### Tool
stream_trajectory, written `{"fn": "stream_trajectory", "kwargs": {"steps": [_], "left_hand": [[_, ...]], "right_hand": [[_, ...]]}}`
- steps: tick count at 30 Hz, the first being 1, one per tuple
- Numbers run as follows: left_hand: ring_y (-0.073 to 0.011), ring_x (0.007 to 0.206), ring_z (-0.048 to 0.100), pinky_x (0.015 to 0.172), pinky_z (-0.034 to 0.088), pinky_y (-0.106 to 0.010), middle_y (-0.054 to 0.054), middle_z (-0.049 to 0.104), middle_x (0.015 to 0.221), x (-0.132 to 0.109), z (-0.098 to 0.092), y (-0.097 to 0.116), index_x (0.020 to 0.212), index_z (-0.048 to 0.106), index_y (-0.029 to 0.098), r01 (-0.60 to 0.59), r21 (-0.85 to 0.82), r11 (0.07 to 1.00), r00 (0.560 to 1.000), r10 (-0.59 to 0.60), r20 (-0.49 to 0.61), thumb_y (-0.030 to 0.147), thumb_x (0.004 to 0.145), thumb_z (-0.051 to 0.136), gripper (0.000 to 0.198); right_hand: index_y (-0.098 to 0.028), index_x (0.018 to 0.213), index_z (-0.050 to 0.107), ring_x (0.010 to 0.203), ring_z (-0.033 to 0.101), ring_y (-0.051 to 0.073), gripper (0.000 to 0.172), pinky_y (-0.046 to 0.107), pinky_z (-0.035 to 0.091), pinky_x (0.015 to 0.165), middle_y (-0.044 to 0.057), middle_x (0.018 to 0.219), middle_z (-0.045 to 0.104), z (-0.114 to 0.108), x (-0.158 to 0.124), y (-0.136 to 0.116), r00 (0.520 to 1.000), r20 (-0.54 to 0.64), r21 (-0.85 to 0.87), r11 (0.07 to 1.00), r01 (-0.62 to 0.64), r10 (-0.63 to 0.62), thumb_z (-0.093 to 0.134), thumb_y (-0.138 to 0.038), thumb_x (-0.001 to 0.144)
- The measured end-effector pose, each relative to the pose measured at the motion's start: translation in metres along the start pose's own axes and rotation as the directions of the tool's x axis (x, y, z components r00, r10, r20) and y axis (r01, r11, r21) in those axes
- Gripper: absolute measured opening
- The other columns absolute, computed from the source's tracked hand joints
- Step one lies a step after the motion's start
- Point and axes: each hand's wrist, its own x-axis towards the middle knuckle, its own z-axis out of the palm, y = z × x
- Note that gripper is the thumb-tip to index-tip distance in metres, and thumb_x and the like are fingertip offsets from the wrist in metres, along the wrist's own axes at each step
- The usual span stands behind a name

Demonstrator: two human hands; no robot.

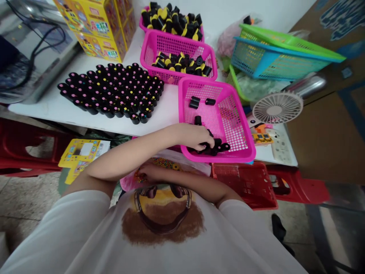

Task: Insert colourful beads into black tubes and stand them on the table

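My left hand [196, 137] reaches into the nearest pink basket [228, 156] on the white table and curls its fingers over a clump of small black caps [220, 146] at the basket's near edge. A few more black caps [195, 102] lie loose at its far end. My right hand [147, 173] rests low against my body, in a pink tray [127, 183] of small coloured pieces on my lap, with its fingers curled. What they hold is hidden. To the left, several black tubes [114, 93] stand upright in packed rows.
Two more pink baskets [148, 51] [142, 22] of black-and-yellow parts stand behind. Yellow boxes [97, 26] sit at the back left. Blue [268, 62] and green baskets [285, 38], a small white fan [277, 107] and a power strip [281, 146] lie right. A red basket [245, 184] sits below.
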Motion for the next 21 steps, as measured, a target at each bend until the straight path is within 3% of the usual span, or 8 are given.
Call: {"fn": "stream_trajectory", "kwargs": {"steps": [4,9,12,13,16,17,18,21], "left_hand": [[-0.0222,0.101,0.073,0.097,0.057,-0.034,-0.005,0.075,0.11,-0.049,-0.019,0.021,0.12,0.078,0.028,0.091,-0.19,0.977,0.97,-0.13,-0.205,0.014,0.093,0.062,0.034],[-0.0231,0.104,0.073,0.1,0.058,-0.036,-0.004,0.076,0.113,-0.131,-0.018,0.049,0.118,0.076,0.031,0.135,-0.405,0.904,0.926,-0.261,-0.274,0.039,0.103,0.054,0.028],[-0.0233,0.096,0.075,0.091,0.06,-0.034,-0.007,0.077,0.104,-0.175,0.019,0.055,0.111,0.076,0.029,0.183,-0.455,0.872,0.873,-0.357,-0.333,0.067,0.105,0.04,0.052],[-0.023,0.091,0.074,0.087,0.06,-0.034,-0.008,0.077,0.099,-0.188,0.036,0.057,0.106,0.075,0.027,0.222,-0.467,0.856,0.815,-0.426,-0.394,0.075,0.102,0.035,0.063],[-0.0204,0.074,0.07,0.075,0.057,-0.032,-0.008,0.073,0.081,-0.219,0.095,0.058,0.09,0.072,0.021,0.356,-0.482,0.8,0.535,-0.598,-0.597,0.085,0.097,0.017,0.085],[-0.0198,0.07,0.068,0.071,0.055,-0.031,-0.008,0.071,0.076,-0.226,0.113,0.059,0.086,0.072,0.02,0.409,-0.476,0.779,0.477,-0.627,-0.616,0.085,0.096,0.014,0.088],[-0.0197,0.068,0.066,0.068,0.054,-0.031,-0.007,0.069,0.073,-0.23,0.129,0.059,0.084,0.072,0.019,0.466,-0.46,0.756,0.461,-0.651,-0.603,0.086,0.096,0.015,0.089],[-0.0212,0.071,0.067,0.067,0.051,-0.03,-0.006,0.071,0.076,-0.233,0.163,0.057,0.085,0.074,0.02,0.629,-0.362,0.688,0.533,-0.72,-0.444,0.09,0.09,0.039,0.079]], "right_hand": [[-0.015,0.088,0.079,0.093,0.071,0.015,0.032,0.022,0.052,0.091,-0.002,0.097,0.081,0.003,-0.002,0.011,0.979,0.186,0.044,0.996,0.077,-0.084,0.068,0.01,0.071],[-0.015,0.098,0.078,0.099,0.073,0.019,0.037,0.029,0.054,0.093,0.004,0.106,0.081,-0.008,-0.012,0.015,0.967,0.238,0.082,0.994,0.069,-0.086,0.06,0.009,0.077],[-0.015,0.102,0.077,0.11,0.072,0.022,0.034,0.035,0.053,0.101,0.007,0.114,0.08,-0.02,-0.026,0.014,0.988,0.151,0.112,0.993,0.024,-0.041,0.06,0.006,0.081],[-0.016,0.102,0.077,0.11,0.072,0.022,0.032,0.037,0.054,0.102,0.008,0.113,0.08,-0.024,-0.031,0.013,0.992,0.121,0.124,0.992,0.003,-0.018,0.061,0.005,0.083],[-0.016,0.104,0.078,0.101,0.074,0.022,0.026,0.038,0.057,0.096,0.008,0.108,0.081,-0.036,-0.049,0.013,0.996,0.073,0.176,0.982,-0.067,0.055,0.063,-0.002,0.087],[-0.016,0.106,0.078,0.099,0.075,0.022,0.025,0.038,0.058,0.093,0.009,0.107,0.081,-0.039,-0.054,0.012,0.996,0.053,0.196,0.977,-0.082,0.073,0.064,-0.005,0.088],[-0.016,0.107,0.078,0.098,0.075,0.022,0.024,0.037,0.059,0.091,0.009,0.107,0.081,-0.043,-0.059,0.011,0.996,0.018,0.216,0.973,-0.085,0.083,0.065,-0.008,0.089],[-0.018,0.111,0.078,0.102,0.074,0.022,0.026,0.039,0.059,0.094,0.01,0.111,0.08,-0.051,-0.071,0.002,0.993,-0.119,0.202,0.979,0.015,0.009,0.065,-0.01,0.09]]}}
